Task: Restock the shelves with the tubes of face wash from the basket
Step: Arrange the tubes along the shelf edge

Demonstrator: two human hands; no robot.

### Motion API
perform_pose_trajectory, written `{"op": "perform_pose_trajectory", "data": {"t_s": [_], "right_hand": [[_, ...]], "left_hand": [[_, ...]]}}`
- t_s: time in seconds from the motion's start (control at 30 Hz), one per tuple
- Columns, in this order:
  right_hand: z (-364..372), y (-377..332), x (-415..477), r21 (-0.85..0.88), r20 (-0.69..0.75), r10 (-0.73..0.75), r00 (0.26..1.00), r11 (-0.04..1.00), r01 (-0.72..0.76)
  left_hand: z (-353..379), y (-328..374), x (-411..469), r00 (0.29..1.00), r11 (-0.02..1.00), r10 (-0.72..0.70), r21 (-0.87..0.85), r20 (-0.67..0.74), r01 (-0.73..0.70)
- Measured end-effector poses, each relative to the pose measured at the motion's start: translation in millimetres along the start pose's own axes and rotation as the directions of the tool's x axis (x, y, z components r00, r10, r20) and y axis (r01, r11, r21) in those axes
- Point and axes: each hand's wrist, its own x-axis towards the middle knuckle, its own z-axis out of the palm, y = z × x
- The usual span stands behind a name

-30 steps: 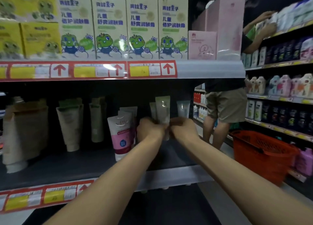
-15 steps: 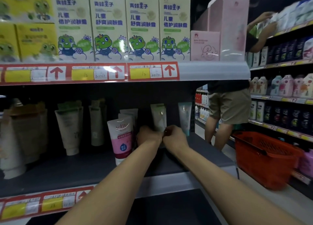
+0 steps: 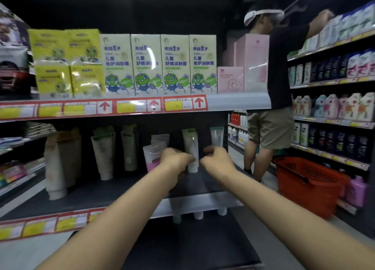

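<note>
A pale green face wash tube point(image 3: 192, 146) stands upright on the dark middle shelf point(image 3: 121, 190). My left hand point(image 3: 176, 160) is curled against its lower left side, fingers touching it. A small gap separates the tube from my right hand point(image 3: 217, 159), which is loosely curled and holds nothing. A teal tube point(image 3: 216, 136) stands behind on the right. To the left of my hands is a pink tube point(image 3: 151, 158), partly hidden by my left hand. The red basket point(image 3: 308, 185) sits on the floor at the right; its contents are hidden.
More tubes stand along the shelf: cream-green ones point(image 3: 103, 154) and beige ones point(image 3: 60, 160) at the left. Boxes with a frog picture point(image 3: 160, 64) fill the shelf above. Another person point(image 3: 272, 99) stands in the aisle by the basket, reaching to the right-hand shelves point(image 3: 332, 83).
My two hands were together on the green tube; they have parted and the right hand has come off it. The tube now stands on the shelf. The view has shifted upward.
</note>
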Motion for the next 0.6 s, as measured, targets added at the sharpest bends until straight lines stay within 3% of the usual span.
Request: {"op": "perform_pose_trajectory", "data": {"t_s": [0.2,0.43,0.6], "right_hand": [[-24.1,-26.9,-72.3,0.084,0.074,-0.061,0.995,0.995,0.055],[-22.3,-18.8,-167.9,0.152,0.245,-0.131,0.961,0.984,0.095],[6.4,19.2,-212.1,0.094,0.377,-0.092,0.922,0.994,0.061]], "left_hand": [[-39.1,6.4,-82.9,0.988,0.989,0.05,-0.142,0.145,-0.029],[-81.9,-26.7,-169.3,0.956,0.995,0.098,-0.056,0.275,-0.086],[-98.6,-90.6,-202.6,0.963,1.0,-0.004,-0.001,0.269,0.005]]}}
